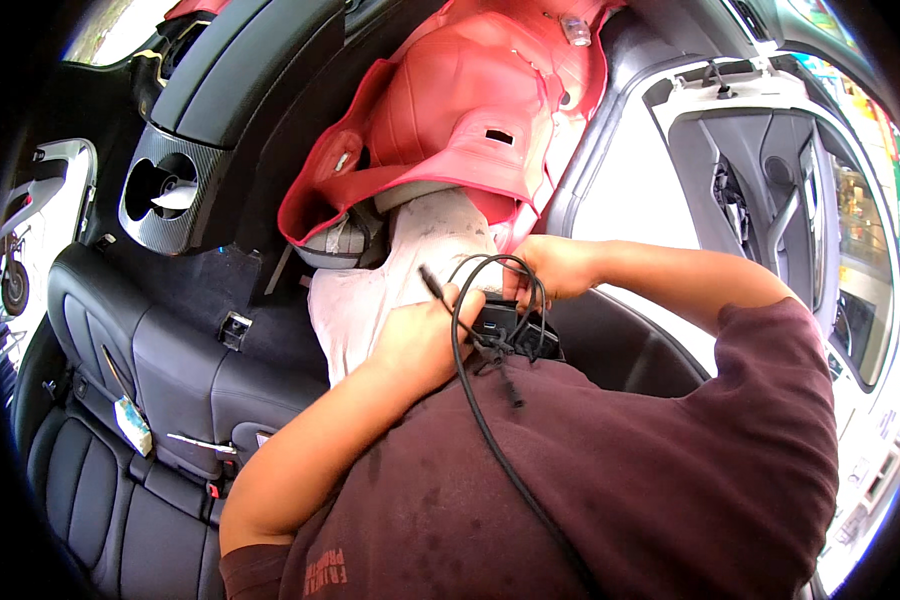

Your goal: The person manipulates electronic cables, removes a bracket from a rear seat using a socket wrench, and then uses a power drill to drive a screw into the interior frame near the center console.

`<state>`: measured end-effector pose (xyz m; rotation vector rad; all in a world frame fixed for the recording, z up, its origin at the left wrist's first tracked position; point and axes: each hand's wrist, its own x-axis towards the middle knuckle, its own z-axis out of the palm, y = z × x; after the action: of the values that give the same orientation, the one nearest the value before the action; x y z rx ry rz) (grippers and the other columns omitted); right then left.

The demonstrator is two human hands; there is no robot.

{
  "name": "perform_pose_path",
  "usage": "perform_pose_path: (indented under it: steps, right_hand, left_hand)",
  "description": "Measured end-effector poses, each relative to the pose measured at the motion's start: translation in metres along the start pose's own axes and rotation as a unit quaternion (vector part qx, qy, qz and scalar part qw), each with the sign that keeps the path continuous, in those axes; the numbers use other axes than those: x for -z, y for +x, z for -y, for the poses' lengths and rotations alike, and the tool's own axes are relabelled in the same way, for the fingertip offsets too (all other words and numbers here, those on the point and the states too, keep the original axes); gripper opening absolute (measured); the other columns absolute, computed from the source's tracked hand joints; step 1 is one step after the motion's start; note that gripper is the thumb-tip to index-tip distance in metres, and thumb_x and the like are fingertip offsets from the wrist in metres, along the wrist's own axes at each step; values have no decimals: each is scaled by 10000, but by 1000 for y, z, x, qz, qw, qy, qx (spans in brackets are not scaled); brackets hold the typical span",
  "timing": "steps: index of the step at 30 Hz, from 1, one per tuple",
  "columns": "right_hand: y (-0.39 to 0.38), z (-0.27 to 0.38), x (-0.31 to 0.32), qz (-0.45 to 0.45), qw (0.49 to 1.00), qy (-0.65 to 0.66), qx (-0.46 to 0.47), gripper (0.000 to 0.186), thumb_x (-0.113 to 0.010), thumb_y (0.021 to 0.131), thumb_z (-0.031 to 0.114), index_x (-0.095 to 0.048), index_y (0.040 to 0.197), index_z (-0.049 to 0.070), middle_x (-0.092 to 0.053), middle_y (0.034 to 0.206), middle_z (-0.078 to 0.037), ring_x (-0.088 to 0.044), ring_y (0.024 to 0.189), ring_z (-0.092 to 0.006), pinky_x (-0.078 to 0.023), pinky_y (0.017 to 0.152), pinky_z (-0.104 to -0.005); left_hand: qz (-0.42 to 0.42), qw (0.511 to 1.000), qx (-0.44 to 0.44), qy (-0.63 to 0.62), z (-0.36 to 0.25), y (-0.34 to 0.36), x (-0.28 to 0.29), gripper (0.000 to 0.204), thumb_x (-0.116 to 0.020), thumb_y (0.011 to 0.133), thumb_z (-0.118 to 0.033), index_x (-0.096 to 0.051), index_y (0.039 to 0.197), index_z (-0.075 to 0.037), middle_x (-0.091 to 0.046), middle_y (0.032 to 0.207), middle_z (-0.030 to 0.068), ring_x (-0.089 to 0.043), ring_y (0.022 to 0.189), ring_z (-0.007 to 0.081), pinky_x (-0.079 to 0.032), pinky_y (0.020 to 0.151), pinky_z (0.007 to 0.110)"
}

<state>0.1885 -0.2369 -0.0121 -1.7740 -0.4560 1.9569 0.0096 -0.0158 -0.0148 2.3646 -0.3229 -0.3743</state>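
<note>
At my waist sits a black box-shaped device [494,322] with a small port in its face. My left hand [425,335] is closed beside it, and a black cable plug [431,282] sticks up from between its fingers. On the other side, my right hand [560,268] has its fingers curled in at the device's upper edge; what they hold is hidden behind loops of cable. The black cable [490,440] loops over the device and runs down across my dark maroon shirt [570,470]. A light, stained cloth [435,235] covers my lap.
Red seat covering [450,95] spreads ahead over a car seat. Left of it stands a black centre console with cup holders [175,190]. Black rear seats [160,370] bear a small pale blue-white packet [133,425]. An open car door [770,190] stands at the right.
</note>
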Motion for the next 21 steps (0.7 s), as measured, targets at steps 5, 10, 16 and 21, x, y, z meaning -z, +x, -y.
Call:
perform_pose_path:
  steps: [5, 10, 16, 21]
  right_hand:
    - [3, -6, 0, 7, 999, 49, -13, 209, -790, 861, 0, -756, 1068, 1, -793, 917, -77, -737, 833, -134, -569, 675, -295]
    - [-3, -2, -2, -5, 997, 79, -22, 217, -812, 859, -15, -750, 1065, 9, -792, 920, -77, -744, 834, -138, -554, 652, -285]
    - [-15, -27, 1, -8, 993, 115, -25, 188, -861, 868, 37, -760, 1025, 11, -777, 876, -52, -713, 771, -125, -535, 635, -280]
    - [-5, -52, 14, 31, 989, 137, -41, 227, -747, 924, -16, -709, 1143, 31, -774, 1005, -86, -759, 852, -185, -615, 731, -317]
  left_hand:
    - [72, 969, 8, -236, 26, -6, 26, 533, -849, 851, -249, -709, 1351, -128, -742, 1066, 157, -738, 1003, 371, -583, 858, 458]
    - [4, 988, 13, -154, 26, -6, -1, 491, -868, 870, -307, -745, 1325, -171, -766, 1001, 113, -750, 907, 342, -588, 769, 434]
    - [49, 996, 55, -47, 5, 20, -2, 442, -813, 905, -413, -665, 1166, -87, -770, 975, 150, -776, 920, 367, -600, 754, 473]
    - [103, 994, 40, 10, 4, 33, -13, 363, -771, 935, -417, -694, 1093, -99, -772, 1016, 130, -779, 940, 326, -615, 792, 447]
